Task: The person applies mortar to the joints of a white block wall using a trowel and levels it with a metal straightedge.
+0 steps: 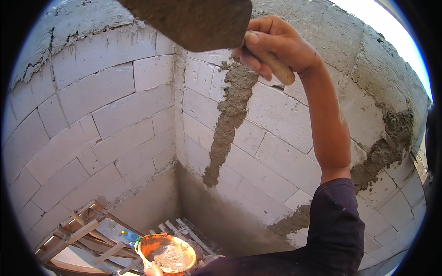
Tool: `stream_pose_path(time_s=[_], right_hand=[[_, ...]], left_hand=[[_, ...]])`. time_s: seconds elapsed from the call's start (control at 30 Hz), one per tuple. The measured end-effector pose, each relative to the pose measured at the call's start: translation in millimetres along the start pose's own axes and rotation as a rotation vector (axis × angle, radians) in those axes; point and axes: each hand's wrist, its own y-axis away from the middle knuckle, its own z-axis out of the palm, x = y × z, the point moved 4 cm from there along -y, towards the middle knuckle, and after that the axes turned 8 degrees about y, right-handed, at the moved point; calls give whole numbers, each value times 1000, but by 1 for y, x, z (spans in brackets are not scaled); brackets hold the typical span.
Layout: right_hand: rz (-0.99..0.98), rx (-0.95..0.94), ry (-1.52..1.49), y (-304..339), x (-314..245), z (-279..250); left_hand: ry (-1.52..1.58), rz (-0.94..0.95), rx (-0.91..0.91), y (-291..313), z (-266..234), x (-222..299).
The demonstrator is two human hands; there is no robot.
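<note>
High in front of the wall, my right hand (281, 46) is closed around the wooden handle of a trowel (198, 20). The trowel's broad blade is coated in grey mortar and cut off by the top edge. Low down, a little left of the middle, an orange bucket (143, 248) holds wet grey mortar (172, 257). Fingers of my left hand (154, 268) grip its near-left rim; the rest of that hand is out of the picture. Behind the trowel hand, a rough vertical strip of mortar (230, 115) runs down the pale block wall (276, 138).
Another block wall (110, 101) meets this one at a corner on the left. More mortar (386, 147) clings to the wall at right, and a patch (292, 221) sits lower. Wooden framing (83, 237), a blue bottle (130, 235) and pale slats (193, 234) lie below.
</note>
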Motion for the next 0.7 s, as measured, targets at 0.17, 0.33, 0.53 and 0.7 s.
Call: stream_pose_path(time_s=[0.17, 0.33, 0.53, 0.7], right_hand=[[627, 731, 468, 64, 120, -196], [610, 819, 495, 182, 34, -155], [788, 315, 555, 197, 106, 77], [627, -587, 560, 226, 164, 313]], left_hand=[[-36, -24, -30, -6, 2, -2], [-45, -52, -41, -3, 3, -4], [-70, -11, -7, -12, -16, 5], [-48, 33, -188, -5, 25, 12]])
